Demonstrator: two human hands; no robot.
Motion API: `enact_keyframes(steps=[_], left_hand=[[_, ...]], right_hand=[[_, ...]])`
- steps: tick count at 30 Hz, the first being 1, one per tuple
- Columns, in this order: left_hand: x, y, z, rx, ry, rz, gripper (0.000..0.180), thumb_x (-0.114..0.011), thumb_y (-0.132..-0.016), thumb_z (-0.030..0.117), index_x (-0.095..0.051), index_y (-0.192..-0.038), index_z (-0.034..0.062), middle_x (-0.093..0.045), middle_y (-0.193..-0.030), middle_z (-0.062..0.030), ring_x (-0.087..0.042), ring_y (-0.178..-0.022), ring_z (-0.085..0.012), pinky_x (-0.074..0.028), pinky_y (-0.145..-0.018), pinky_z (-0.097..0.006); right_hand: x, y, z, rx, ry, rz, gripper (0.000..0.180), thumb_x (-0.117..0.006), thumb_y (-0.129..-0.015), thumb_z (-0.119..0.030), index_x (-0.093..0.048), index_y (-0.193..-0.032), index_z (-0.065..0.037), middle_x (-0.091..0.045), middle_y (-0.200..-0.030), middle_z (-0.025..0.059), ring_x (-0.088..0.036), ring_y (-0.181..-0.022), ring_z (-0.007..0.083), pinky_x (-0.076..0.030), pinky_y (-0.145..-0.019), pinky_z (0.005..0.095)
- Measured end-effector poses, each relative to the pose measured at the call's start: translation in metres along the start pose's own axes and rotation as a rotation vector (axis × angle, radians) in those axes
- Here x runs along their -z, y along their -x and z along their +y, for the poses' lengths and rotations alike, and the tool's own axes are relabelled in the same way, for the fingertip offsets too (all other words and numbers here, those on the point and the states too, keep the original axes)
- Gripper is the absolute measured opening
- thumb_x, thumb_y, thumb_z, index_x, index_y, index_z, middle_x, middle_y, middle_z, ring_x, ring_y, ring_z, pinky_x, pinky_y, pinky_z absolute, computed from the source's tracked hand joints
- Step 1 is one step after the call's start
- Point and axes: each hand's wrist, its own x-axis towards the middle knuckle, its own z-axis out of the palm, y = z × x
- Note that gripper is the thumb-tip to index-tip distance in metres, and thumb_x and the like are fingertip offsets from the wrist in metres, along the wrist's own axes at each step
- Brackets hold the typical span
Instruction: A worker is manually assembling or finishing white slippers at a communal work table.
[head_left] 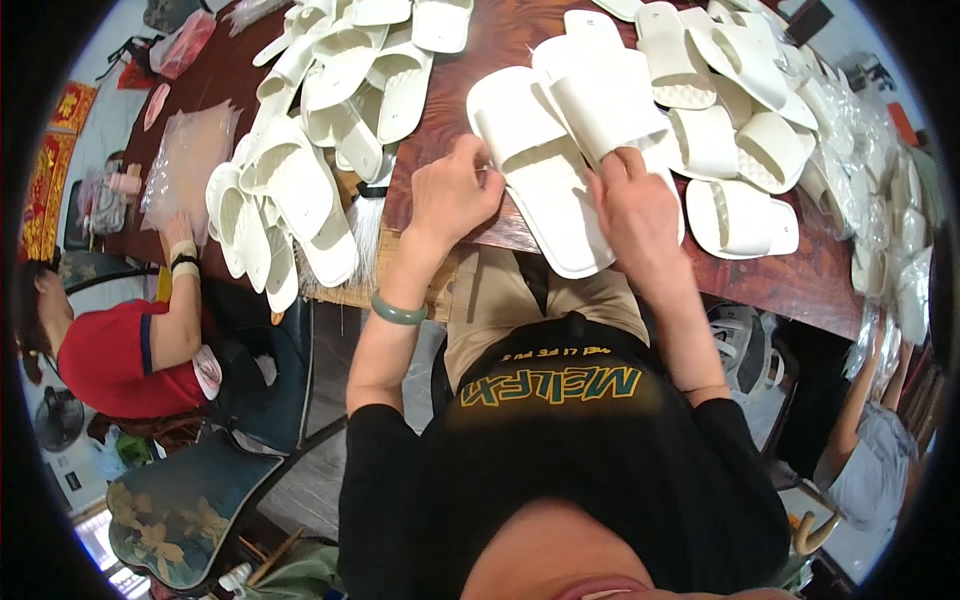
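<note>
The right hand (637, 205) grips a slipper (605, 95), left hand (450, 190) half-curled beside its mate (512, 108), hold unclear; bagged slippers (905, 215) seem done, loose ones (308, 200) remain.

A small packing workshop with homelike furnishings. White slide slippers (290, 185) lie in heaps across a long reddish wooden surface (790, 285), with a stack of clear plastic bags (190, 165) at the left and bagged slippers (905, 215) piled at the right. A co-worker in red (120, 350) sits alongside. A floral-patterned chair (185, 515) and red-and-gold wall hangings (45, 185) give the domestic look.
</note>
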Motion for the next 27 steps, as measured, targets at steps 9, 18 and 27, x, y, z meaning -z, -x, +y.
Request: enact_keyframes(steps=[9, 18, 27], left_hand=[[-0.013, -0.013, 0.028, 0.078, -0.23, -0.127, 0.067, -0.049, -0.079, 0.01, -0.021, -0.139, -0.0018, -0.061, -0.071, -0.0239, -0.061, -0.066, -0.0409, -0.047, -0.062, -0.049], [-0.021, -0.019, 0.031, 0.179, -0.162, -0.138, 0.062, -0.045, -0.082, 0.01, -0.024, -0.14, 0.0048, -0.061, -0.081, -0.0288, -0.06, -0.077, -0.0436, -0.044, -0.068, -0.05], [-0.021, -0.031, 0.01, 0.149, -0.237, -0.076, 0.062, -0.048, -0.081, 0.013, -0.027, -0.139, 0.0024, -0.061, -0.075, -0.0258, -0.06, -0.071, -0.0413, -0.045, -0.066, -0.05]], right_hand=[[-0.02, -0.02, 0.024, -0.037, -0.215, 0.188, 0.024, -0.059, -0.083, -0.02, -0.057, -0.077, 0.003, -0.057, -0.071, 0.0207, -0.057, -0.061, 0.036, -0.048, -0.056, 0.042], [-0.047, -0.014, 0.052, 0.107, -0.135, 0.032, 0.012, -0.052, -0.075, -0.008, -0.058, -0.074, 0.001, -0.06, -0.071, 0.0197, -0.061, -0.06, 0.0352, -0.048, -0.056, 0.0423], [-0.057, -0.036, 0.057, -0.057, -0.216, 0.09, 0.025, -0.055, -0.083, -0.019, -0.057, -0.074, 0.004, -0.059, -0.066, 0.0241, -0.059, -0.062, 0.0406, -0.048, -0.058, 0.0463]])
